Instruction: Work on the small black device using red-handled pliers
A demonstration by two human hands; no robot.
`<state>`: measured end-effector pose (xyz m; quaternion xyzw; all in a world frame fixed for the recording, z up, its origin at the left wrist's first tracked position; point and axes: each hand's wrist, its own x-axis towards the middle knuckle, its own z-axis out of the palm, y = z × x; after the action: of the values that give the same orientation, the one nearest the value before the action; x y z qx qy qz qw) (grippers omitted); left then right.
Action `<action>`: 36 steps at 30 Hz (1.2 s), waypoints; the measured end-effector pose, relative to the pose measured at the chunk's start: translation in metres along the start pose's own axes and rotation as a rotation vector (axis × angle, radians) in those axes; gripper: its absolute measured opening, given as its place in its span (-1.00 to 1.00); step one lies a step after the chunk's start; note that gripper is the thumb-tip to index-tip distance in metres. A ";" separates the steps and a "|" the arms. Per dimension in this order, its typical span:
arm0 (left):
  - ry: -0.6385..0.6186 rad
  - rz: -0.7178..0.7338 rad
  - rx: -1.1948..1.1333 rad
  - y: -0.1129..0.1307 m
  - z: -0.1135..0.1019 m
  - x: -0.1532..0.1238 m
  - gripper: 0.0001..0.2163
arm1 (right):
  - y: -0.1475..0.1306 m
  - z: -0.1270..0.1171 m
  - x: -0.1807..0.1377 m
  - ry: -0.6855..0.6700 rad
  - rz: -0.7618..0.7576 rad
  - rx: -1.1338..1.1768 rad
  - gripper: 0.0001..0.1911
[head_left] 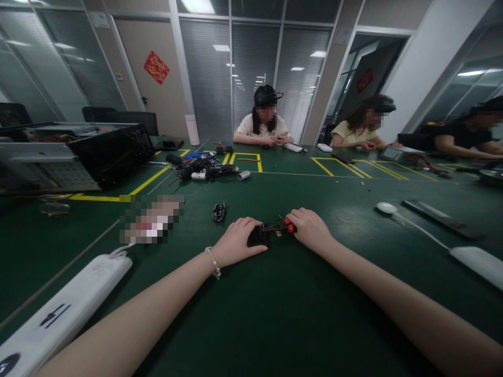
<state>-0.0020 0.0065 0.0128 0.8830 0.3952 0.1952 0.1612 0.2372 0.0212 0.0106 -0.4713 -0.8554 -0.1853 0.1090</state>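
Note:
On the green table my left hand (pixel 237 239) is closed around a small black part (pixel 256 237), holding it against the tabletop. My right hand (pixel 312 226) grips pliers by their red handles (pixel 290 225). The dark jaws of the pliers (pixel 271 228) point left and reach the black part; whether they pinch a piece of it is too small to tell. Small loose bits (pixel 279 233) lie beside the jaws. Farther back and to the left sits another small black part (pixel 219 212), with silvery spots on it.
A white power bank-like block (pixel 70 314) with a cable lies at left, near a blurred-out item (pixel 152 220). A computer case (pixel 74 157) stands back left. Tools and parts (pixel 200 166) are heaped at the back. At right are a white puck (pixel 386 208) and a dark phone-like slab (pixel 436 217). Several people sit opposite.

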 end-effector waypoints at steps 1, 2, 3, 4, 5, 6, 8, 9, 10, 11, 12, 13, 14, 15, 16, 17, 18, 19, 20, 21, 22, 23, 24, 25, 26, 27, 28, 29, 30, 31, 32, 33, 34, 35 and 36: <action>0.004 0.004 0.002 0.000 0.000 0.000 -0.53 | 0.000 0.000 0.000 -0.002 0.001 -0.004 -0.75; 0.010 0.009 0.005 0.000 0.001 0.000 -0.54 | 0.000 0.001 0.000 -0.004 0.002 -0.010 -0.75; 0.016 0.014 0.009 0.000 0.001 0.000 -0.54 | 0.000 0.001 0.001 -0.008 0.003 -0.017 -0.75; 0.023 0.018 0.014 -0.001 0.002 0.000 -0.54 | 0.000 0.002 0.001 -0.010 0.006 -0.023 -0.76; 0.028 0.020 0.018 -0.001 0.002 0.000 -0.54 | -0.001 0.002 0.001 -0.013 0.008 -0.028 -0.76; 0.031 0.021 0.022 -0.001 0.003 0.000 -0.54 | -0.001 0.002 0.001 -0.014 0.010 -0.033 -0.76; 0.029 0.017 0.026 -0.001 0.003 0.000 -0.54 | -0.002 0.002 0.001 -0.013 0.009 -0.040 -0.76; 0.029 0.015 0.025 -0.001 0.003 0.000 -0.54 | -0.002 0.001 0.001 -0.012 0.006 -0.045 -0.76; 0.029 0.013 0.023 -0.001 0.003 0.000 -0.54 | -0.003 0.001 0.001 -0.012 0.003 -0.050 -0.76; 0.028 0.011 0.019 -0.001 0.003 0.000 -0.54 | -0.003 0.000 0.001 -0.012 0.000 -0.055 -0.76; 0.027 0.009 0.013 0.000 0.003 0.000 -0.54 | -0.004 -0.001 0.000 -0.012 -0.002 -0.060 -0.76; 0.025 0.007 0.009 0.000 0.002 0.000 -0.54 | -0.004 -0.002 0.000 -0.013 -0.002 -0.064 -0.77; 0.024 0.007 0.005 0.000 0.002 0.000 -0.54 | -0.004 -0.003 0.000 -0.013 -0.003 -0.067 -0.77; 0.022 0.007 0.003 0.000 0.002 0.000 -0.54 | -0.004 -0.003 0.000 -0.013 -0.004 -0.070 -0.77; 0.021 0.007 0.002 0.000 0.002 0.000 -0.55 | -0.004 -0.004 0.000 -0.014 -0.005 -0.071 -0.77; 0.020 0.006 0.001 0.001 0.002 0.000 -0.55 | -0.004 -0.004 0.000 -0.015 -0.006 -0.072 -0.77; 0.019 0.006 0.000 0.001 0.002 0.000 -0.55 | -0.003 -0.004 0.000 -0.017 -0.006 -0.071 -0.77; 0.019 0.006 -0.001 0.001 0.002 0.000 -0.54 | -0.003 -0.004 0.000 -0.020 -0.004 -0.070 -0.77; 0.018 0.006 -0.003 0.001 0.001 0.000 -0.54 | -0.003 -0.004 0.000 -0.024 -0.001 -0.068 -0.77; 0.017 0.004 -0.005 0.001 0.001 0.000 -0.54 | -0.003 -0.004 0.000 -0.028 0.001 -0.066 -0.77; 0.017 0.003 -0.008 0.001 0.001 0.000 -0.54 | -0.003 -0.003 0.000 -0.032 0.004 -0.064 -0.78; 0.016 0.002 -0.011 0.001 0.000 0.000 -0.54 | -0.003 -0.003 0.000 -0.034 0.007 -0.061 -0.78; 0.015 0.000 -0.014 0.001 0.000 0.000 -0.54 | -0.003 -0.003 0.000 -0.035 0.009 -0.058 -0.78; 0.013 -0.002 -0.017 0.001 0.000 0.000 -0.54 | -0.003 -0.003 0.000 -0.034 0.012 -0.054 -0.77; 0.013 -0.002 -0.018 0.001 0.000 0.000 -0.54 | -0.003 -0.003 0.000 -0.034 0.012 -0.052 -0.77; 0.013 0.000 -0.017 0.001 0.000 0.000 -0.54 | -0.003 -0.003 0.001 -0.033 0.012 -0.049 -0.76; 0.015 0.003 -0.015 0.000 0.001 0.000 -0.53 | -0.003 -0.003 0.001 -0.032 0.010 -0.048 -0.76; 0.018 0.007 -0.011 0.000 0.001 0.000 -0.53 | -0.003 -0.003 0.001 -0.032 0.008 -0.049 -0.76; 0.022 0.012 -0.006 0.000 0.001 0.001 -0.53 | -0.003 -0.003 0.001 -0.031 0.005 -0.051 -0.76; 0.027 0.016 -0.001 -0.001 0.002 0.001 -0.53 | -0.003 -0.002 0.001 -0.032 0.002 -0.054 -0.77; 0.032 0.020 0.004 -0.001 0.002 0.001 -0.53 | -0.003 -0.002 0.001 -0.031 0.001 -0.059 -0.77; 0.035 0.025 0.008 -0.001 0.003 0.001 -0.53 | -0.003 -0.002 0.001 -0.030 0.000 -0.065 -0.78; 0.039 0.029 0.010 -0.002 0.004 0.001 -0.53 | -0.003 -0.002 0.001 -0.027 -0.001 -0.069 -0.78; 0.042 0.032 0.011 -0.002 0.004 0.001 -0.53 | -0.003 -0.001 0.000 -0.023 -0.003 -0.073 -0.78; 0.045 0.034 0.011 -0.002 0.004 0.001 -0.53 | -0.003 -0.001 0.000 -0.018 -0.006 -0.076 -0.78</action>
<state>-0.0006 0.0080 0.0087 0.8858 0.3849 0.2154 0.1443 0.2347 0.0197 0.0109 -0.4743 -0.8500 -0.2137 0.0827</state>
